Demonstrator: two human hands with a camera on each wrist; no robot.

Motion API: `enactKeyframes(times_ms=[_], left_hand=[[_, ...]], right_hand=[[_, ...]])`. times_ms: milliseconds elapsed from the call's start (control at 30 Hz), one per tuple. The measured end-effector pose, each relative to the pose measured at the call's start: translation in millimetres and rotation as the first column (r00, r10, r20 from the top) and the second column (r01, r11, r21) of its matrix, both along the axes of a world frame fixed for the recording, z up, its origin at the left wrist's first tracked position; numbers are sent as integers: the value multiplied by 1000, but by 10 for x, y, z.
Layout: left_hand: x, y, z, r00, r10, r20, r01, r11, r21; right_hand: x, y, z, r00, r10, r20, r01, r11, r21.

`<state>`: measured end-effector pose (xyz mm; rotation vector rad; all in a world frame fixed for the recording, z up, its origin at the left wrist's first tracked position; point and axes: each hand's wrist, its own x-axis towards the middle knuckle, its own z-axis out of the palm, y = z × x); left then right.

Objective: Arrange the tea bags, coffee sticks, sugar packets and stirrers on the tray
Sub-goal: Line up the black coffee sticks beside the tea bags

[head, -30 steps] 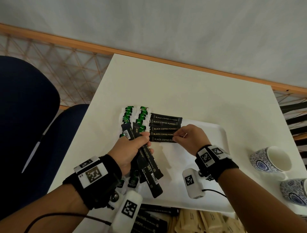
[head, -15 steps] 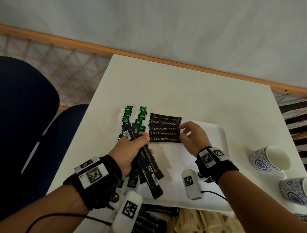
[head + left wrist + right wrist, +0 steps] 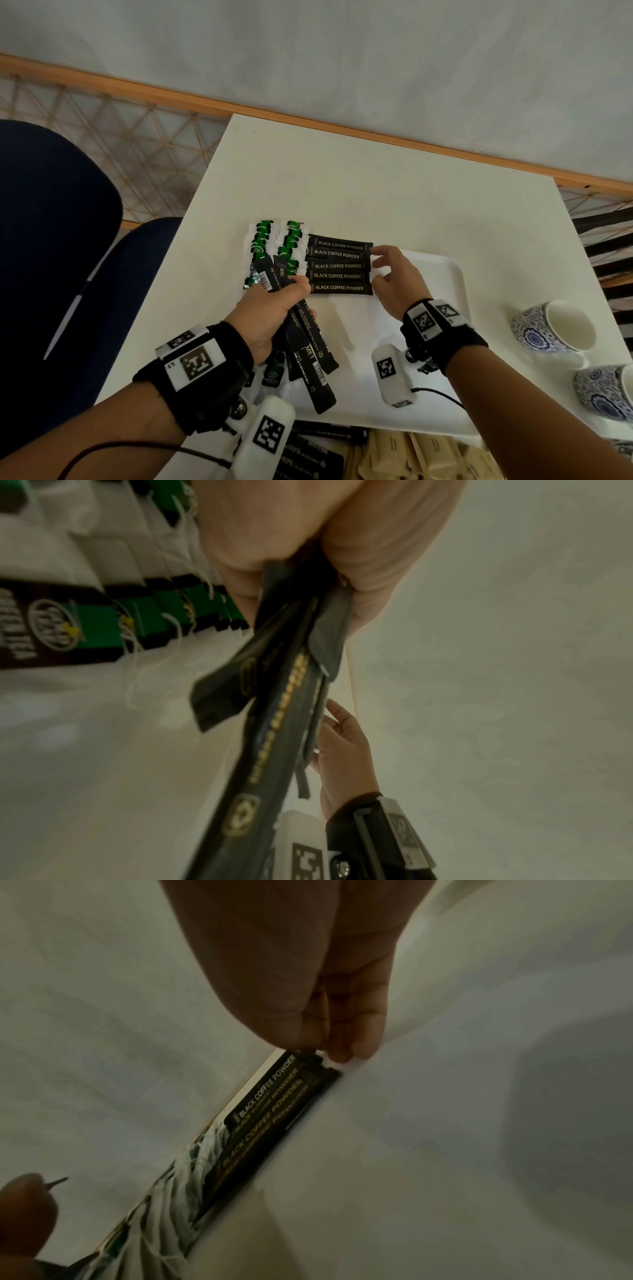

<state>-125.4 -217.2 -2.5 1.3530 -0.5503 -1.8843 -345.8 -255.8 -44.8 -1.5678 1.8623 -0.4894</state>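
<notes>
Laid flat on tray: 5 black coffee sticks, labels legible, in one stack of rows. Held bundle of coffee sticks: at least 3, exact count not resolvable; tea bags in 2 columns, overlapping, count not resolvable. Cups: 2 blue-patterned; hands in view: 2; tray: 1.

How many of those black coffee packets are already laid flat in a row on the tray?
5. The coffee sticks lie stacked edge to edge on the tray, right of the tea bags; right hand touches their ends. More stay in the left hand.
</notes>
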Motion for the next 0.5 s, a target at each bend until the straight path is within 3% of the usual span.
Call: enactKeyframes(times_ms=[133,267,333,433,500], left_hand=[[4,-4,-3,1000,3,3,-3,1000,4],[8,-11,-5,999,34,14,-34,999,-21],[-2,-9,1,999,48,23,-46,998,-46],[-25,-3,16,998,60,27,-58,995,-82],[-35,4,26,997,64,41,-60,992,-108]], right_hand=[[38,-4,18,1000,4,19,-5,1000,22],[92,69,101,1000,-23,15,24,997,-70],[182,135,224,990,17,137,-6,997,-80],[378,273,435,916,175,361,-227,968,106],[482,347,488,856,206,474,-333,921,201]])
